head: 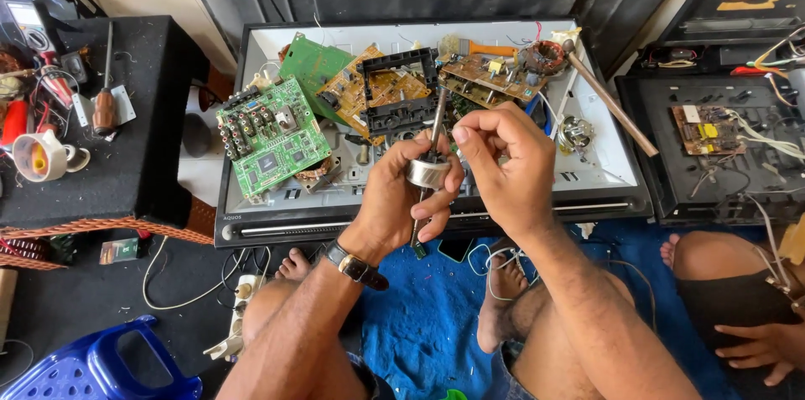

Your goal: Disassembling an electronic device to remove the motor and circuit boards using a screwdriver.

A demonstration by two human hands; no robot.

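Observation:
My left hand [401,194], with a watch on its wrist, grips a small silver metal cylinder [427,172] with a thin shaft [438,115] sticking up from it and a narrow green strip hanging below. My right hand [503,161] pinches near the top of the cylinder, fingers curled over it. Both hands hover above the front edge of a flat television panel [419,224] lying face up, piled with circuit boards.
Green circuit boards [272,136], a brown board [369,85] and a black plastic frame [401,90] lie on the panel. A hammer [608,98] rests at right. A black table [126,140] with a screwdriver [104,98] and tape roll stands left. Another person's knee and hand [759,350] at right. Blue cloth underfoot.

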